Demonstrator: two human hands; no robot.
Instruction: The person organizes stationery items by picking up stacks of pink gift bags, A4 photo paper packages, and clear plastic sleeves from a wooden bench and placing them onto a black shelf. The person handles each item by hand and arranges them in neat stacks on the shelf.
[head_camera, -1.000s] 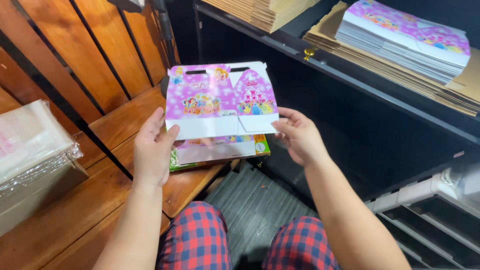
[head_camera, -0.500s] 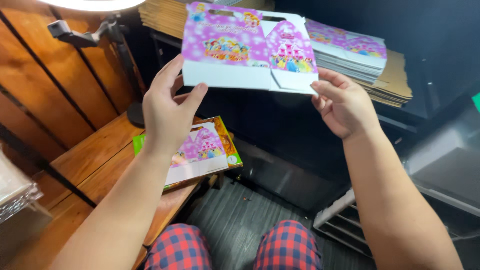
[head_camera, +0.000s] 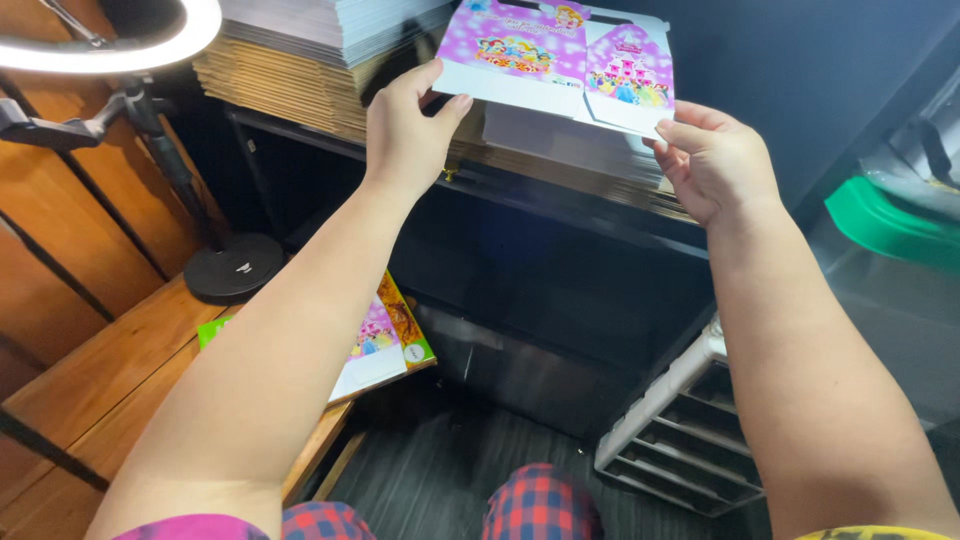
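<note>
Both hands hold up one flat, pink and purple printed cardboard box blank (head_camera: 560, 62) with cartoon pictures. My left hand (head_camera: 408, 130) grips its left edge and my right hand (head_camera: 714, 160) grips its lower right corner. The blank hovers just above a stack of similar flat sheets (head_camera: 560, 150) on a dark shelf (head_camera: 560, 215). Another printed blank (head_camera: 385, 340) with a green border lies on the wooden bench (head_camera: 110, 370) below my left arm.
A tall pile of brown and grey flat sheets (head_camera: 300, 60) fills the shelf's left. A ring light (head_camera: 110, 45) on a black round-based stand (head_camera: 232, 268) sits on the bench. A white drawer unit (head_camera: 680, 430) and a green object (head_camera: 885, 220) are at the right.
Both hands have lifted the printed blank from lap height up and forward to the shelf's stack. The view has tilted up and turned with it.
</note>
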